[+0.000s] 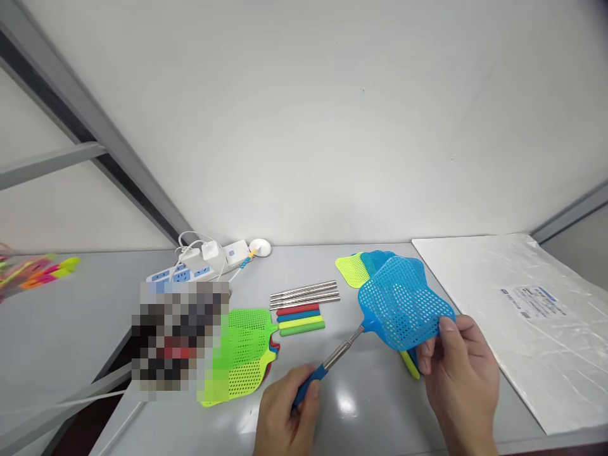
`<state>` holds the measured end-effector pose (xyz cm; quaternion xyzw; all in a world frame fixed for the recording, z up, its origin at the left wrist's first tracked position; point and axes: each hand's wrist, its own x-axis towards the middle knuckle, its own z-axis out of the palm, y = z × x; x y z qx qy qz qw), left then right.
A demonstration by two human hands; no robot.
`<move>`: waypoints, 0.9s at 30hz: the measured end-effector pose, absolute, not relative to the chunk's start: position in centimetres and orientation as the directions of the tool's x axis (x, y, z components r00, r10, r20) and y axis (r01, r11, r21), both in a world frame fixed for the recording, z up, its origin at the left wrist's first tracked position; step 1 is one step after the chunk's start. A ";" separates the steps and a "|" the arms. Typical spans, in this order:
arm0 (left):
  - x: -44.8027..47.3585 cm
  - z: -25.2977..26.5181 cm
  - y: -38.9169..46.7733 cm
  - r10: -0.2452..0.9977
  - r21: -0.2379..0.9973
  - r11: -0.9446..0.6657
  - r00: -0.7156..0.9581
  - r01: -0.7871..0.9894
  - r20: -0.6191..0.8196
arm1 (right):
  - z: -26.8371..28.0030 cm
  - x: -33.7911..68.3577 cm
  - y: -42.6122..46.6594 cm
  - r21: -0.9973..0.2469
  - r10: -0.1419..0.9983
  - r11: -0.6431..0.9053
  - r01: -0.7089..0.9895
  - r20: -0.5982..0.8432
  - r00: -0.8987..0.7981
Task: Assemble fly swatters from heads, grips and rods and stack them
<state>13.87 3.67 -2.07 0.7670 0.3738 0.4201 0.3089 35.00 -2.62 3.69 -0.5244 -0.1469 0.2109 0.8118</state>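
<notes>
A blue fly swatter (403,304) with a perforated head and a metal telescopic shaft is held in both hands above the table. My left hand (287,408) is closed round its blue grip. My right hand (463,373) pinches the far corner of the swatter head between thumb and fingers. Behind that head lie more swatters, one blue (414,269) and one yellow-green (352,270), partly hidden. To the left sit loose green swatter heads (249,326) and yellow-green ones (244,378). Metal rods (304,294) and coloured grip sleeves (300,320) lie in rows between the two groups.
A power strip (194,272) with white plugs and cables stands at the back left. A blurred-out patch (178,339) hides something at the table's left edge. A white wrapped sheet (513,304) with a label covers the right side. Grey frame bars (61,164) rise at left.
</notes>
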 end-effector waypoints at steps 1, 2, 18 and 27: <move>13.8 -2.1 3.7 0.826 0.779 -0.540 0.377 0.319 0.418 | 3.7 35.0 -2.6 -0.914 0.497 0.358 -0.191 0.013 0.868; 13.7 -2.2 3.7 0.821 0.773 -0.547 0.387 0.322 0.420 | 3.7 35.0 -2.6 -0.913 0.495 0.360 -0.194 0.010 0.869; 13.4 -2.0 3.8 0.759 0.713 -0.633 0.422 0.302 0.495 | 4.8 35.6 -3.6 -0.923 0.560 0.361 -0.134 0.099 0.822; 12.5 -0.2 3.4 0.707 0.672 -0.686 0.473 0.280 0.526 | 4.9 36.2 -4.9 -0.953 0.555 0.254 -0.163 0.006 0.832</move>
